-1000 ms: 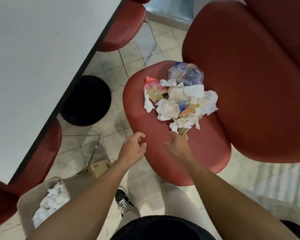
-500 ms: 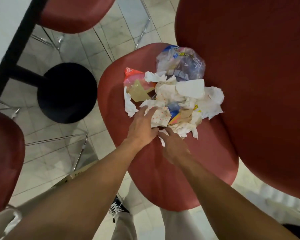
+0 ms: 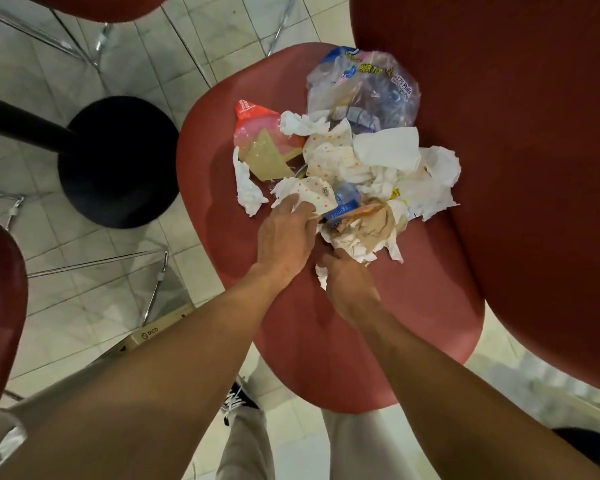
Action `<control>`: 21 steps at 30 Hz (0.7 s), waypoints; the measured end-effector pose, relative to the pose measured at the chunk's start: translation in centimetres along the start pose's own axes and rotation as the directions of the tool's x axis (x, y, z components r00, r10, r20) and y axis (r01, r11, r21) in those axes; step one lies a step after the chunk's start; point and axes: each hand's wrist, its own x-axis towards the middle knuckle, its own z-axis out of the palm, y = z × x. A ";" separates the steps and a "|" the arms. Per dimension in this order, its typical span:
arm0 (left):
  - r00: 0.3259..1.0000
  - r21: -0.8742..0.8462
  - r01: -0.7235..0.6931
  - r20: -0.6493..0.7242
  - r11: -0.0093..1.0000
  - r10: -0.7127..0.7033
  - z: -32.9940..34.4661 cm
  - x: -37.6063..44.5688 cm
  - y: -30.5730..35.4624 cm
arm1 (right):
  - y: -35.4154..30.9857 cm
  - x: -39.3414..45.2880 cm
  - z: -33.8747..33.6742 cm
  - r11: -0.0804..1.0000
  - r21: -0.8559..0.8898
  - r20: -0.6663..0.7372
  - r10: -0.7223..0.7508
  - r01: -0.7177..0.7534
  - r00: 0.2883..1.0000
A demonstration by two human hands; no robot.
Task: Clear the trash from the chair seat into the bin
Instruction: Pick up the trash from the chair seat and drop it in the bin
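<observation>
Both arms reach in from the 6 o'clock edge over the red chair seat [image 3: 222, 161], and the trash heap [image 3: 350, 161] sits toward the seat's 12 o'clock half, up against the red backrest [image 3: 499, 168]. The left hand [image 3: 284, 237] is at the pile's 7 o'clock corner, its fingers pushed into a crumpled spotted napkin [image 3: 316, 195]; the grip looks to be closing on that napkin, though the fingertips are buried in the paper. The right hand [image 3: 350, 285] is just beside it at the pile's 6 o'clock edge, fingers curled under a wad of white tissue and brown paper [image 3: 371, 233]; whether it truly holds that wad or only touches it cannot be told. A small scrap of white tissue [image 3: 322, 274] lies on the seat touching the right hand. At the heap's 12 o'clock end lies a clear plastic bag with blue and yellow print [image 3: 364, 88]. At 10 o'clock a pink and orange wrapper [image 3: 260, 129] rests on the seat, a strip of white tissue [image 3: 246, 188] just beside it. A flat white napkin [image 3: 388, 147] tops the middle. On the tiled floor [image 3: 77, 299] at 9 o'clock stands a round black base [image 3: 118, 161]. At the frame's 7 o'clock corner, a pale rim holding white paper [image 3: 4, 441] peeks in, mostly hidden by the left forearm.
</observation>
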 end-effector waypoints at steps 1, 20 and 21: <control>1.000 -0.005 -0.002 -0.027 1.000 0.002 -0.4 -0.3 0.0 | 0.0 -0.3 -0.1 1.000 0.005 -0.020 0.014 -0.014 1.000; 0.953 -0.232 0.158 -0.220 0.960 -0.210 -12.5 -14.5 -2.7 | -9.7 -11.2 -3.7 0.995 0.005 -0.227 -0.096 0.100 0.969; 0.949 -0.248 0.171 -0.217 0.953 -0.227 -12.8 -15.3 -3.1 | -10.3 -11.6 -3.5 0.994 0.004 -0.233 -0.102 0.106 0.967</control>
